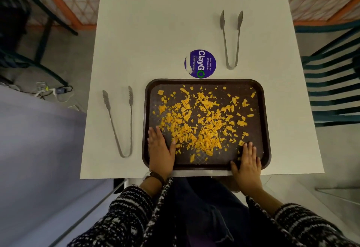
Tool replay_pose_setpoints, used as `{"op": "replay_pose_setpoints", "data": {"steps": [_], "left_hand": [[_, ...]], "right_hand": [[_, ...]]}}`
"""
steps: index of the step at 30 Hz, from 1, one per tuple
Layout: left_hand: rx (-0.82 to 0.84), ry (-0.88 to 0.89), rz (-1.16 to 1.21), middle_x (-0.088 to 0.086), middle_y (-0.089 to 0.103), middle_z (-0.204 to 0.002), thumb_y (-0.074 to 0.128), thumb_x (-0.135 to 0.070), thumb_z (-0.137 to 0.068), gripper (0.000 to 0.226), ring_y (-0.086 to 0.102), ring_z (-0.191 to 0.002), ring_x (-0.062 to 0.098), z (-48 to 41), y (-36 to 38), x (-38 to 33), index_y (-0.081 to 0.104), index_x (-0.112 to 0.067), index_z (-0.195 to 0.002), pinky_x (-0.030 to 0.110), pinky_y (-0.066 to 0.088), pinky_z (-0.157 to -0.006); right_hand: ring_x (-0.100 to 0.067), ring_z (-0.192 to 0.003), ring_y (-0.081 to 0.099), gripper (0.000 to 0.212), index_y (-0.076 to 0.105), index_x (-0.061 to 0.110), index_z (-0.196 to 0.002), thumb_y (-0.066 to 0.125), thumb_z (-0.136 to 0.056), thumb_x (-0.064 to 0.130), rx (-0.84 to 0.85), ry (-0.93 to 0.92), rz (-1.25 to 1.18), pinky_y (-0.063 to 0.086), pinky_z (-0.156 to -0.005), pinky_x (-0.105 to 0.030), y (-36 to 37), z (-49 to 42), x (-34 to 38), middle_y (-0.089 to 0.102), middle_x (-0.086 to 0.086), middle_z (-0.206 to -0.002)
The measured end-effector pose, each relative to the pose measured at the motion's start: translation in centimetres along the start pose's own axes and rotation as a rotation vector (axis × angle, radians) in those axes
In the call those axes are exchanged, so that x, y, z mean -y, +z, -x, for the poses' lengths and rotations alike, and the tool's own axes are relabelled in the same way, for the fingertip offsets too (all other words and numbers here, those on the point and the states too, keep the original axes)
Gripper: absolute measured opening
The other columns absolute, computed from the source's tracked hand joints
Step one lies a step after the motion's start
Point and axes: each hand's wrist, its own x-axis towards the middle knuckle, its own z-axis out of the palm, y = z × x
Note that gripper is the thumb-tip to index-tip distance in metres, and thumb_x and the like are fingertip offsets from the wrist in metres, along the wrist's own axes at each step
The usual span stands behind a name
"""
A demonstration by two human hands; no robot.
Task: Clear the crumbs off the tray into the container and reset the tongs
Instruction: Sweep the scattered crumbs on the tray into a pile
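Observation:
A dark brown tray (261, 98) lies at the near edge of the white table, scattered with yellow-orange crumbs (202, 118). My left hand (160, 149) rests flat on the tray's near left corner, fingers straight. Flat on the near right corner lies my right hand (247, 161), fingertips beside a few crumbs. One pair of metal tongs (121, 122) lies on the table left of the tray, jaws apart. A second pair of tongs (231, 38) lies beyond the tray's far right. No container is in view.
A round purple sticker (200, 63) is on the white table (155, 22) just beyond the tray. A striped chair (335, 90) stands to the right. Dark chair legs and cables (54, 90) are on the floor at left.

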Motion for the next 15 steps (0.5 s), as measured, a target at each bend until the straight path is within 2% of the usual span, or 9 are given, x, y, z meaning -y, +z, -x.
{"op": "replay_pose_setpoints", "data": {"steps": [3, 6, 8, 11, 13, 15], "left_hand": [[0.043, 0.036, 0.010, 0.011, -0.012, -0.156, 0.038, -0.041, -0.094, 0.077, -0.015, -0.142, 0.020, 0.2, 0.5, -0.2, -0.012, -0.013, -0.145, 0.036, -0.007, -0.117], [0.225, 0.195, 0.121, 0.000, -0.018, -0.154, 0.038, -0.040, -0.094, 0.075, -0.018, -0.140, 0.018, 0.7, 0.7, -0.7, -0.021, -0.027, -0.139, 0.039, -0.006, -0.115], [0.313, 0.237, 0.173, -0.004, -0.017, -0.153, 0.037, -0.039, -0.095, 0.073, -0.017, -0.138, 0.016, 1.1, 0.8, -1.0, -0.023, -0.033, -0.136, 0.037, -0.004, -0.110], [0.194, 0.269, 0.140, -0.004, -0.017, -0.152, 0.036, -0.036, -0.096, 0.069, -0.017, -0.141, 0.014, 1.5, 0.5, -0.2, -0.017, -0.026, -0.139, 0.037, -0.007, -0.117], [0.074, 0.163, 0.040, 0.003, -0.016, -0.153, 0.038, -0.039, -0.095, 0.073, -0.016, -0.142, 0.018, 1.6, 0.1, 0.8, -0.012, -0.016, -0.143, 0.038, -0.006, -0.118], [0.035, 0.065, -0.078, 0.014, -0.010, -0.156, 0.031, -0.054, -0.091, 0.081, -0.010, -0.144, 0.024, 1.5, -0.6, 1.5, -0.006, -0.008, -0.146, 0.038, -0.003, -0.119]], "right_hand": [[-0.026, -0.147, -0.003, 0.077, 0.004, 0.007, -0.150, 0.050, -0.093, 0.032, -0.006, -0.003, -0.012, 0.003, -0.118, -0.044, -0.1, 0.0, 0.0, 0.000, -0.009, -0.159], [-0.026, -0.147, -0.003, 0.077, 0.003, 0.007, -0.150, 0.050, -0.093, 0.032, -0.005, -0.007, -0.010, 0.003, -0.118, -0.043, -0.1, 0.0, 0.0, 0.000, -0.009, -0.159], [-0.026, -0.147, -0.003, 0.077, 0.004, 0.007, -0.150, 0.049, -0.093, 0.032, -0.007, -0.009, -0.013, 0.002, -0.118, -0.043, -0.1, 0.0, 0.0, 0.000, -0.009, -0.159], [-0.026, -0.147, -0.004, 0.076, 0.004, 0.007, -0.150, 0.049, -0.094, 0.032, -0.005, -0.009, -0.009, 0.003, -0.118, -0.044, 0.0, 0.1, 0.0, 0.000, -0.009, -0.159], [-0.027, -0.147, -0.003, 0.075, 0.005, 0.006, -0.150, 0.049, -0.094, 0.032, -0.009, -0.011, -0.002, 0.004, -0.118, -0.045, 0.0, 0.1, -0.1, 0.001, -0.010, -0.159], [-0.027, -0.147, -0.003, 0.075, 0.006, 0.006, -0.150, 0.049, -0.094, 0.031, -0.012, -0.014, -0.001, 0.004, -0.118, -0.045, 0.1, 0.1, 0.0, 0.002, -0.011, -0.159]]}}
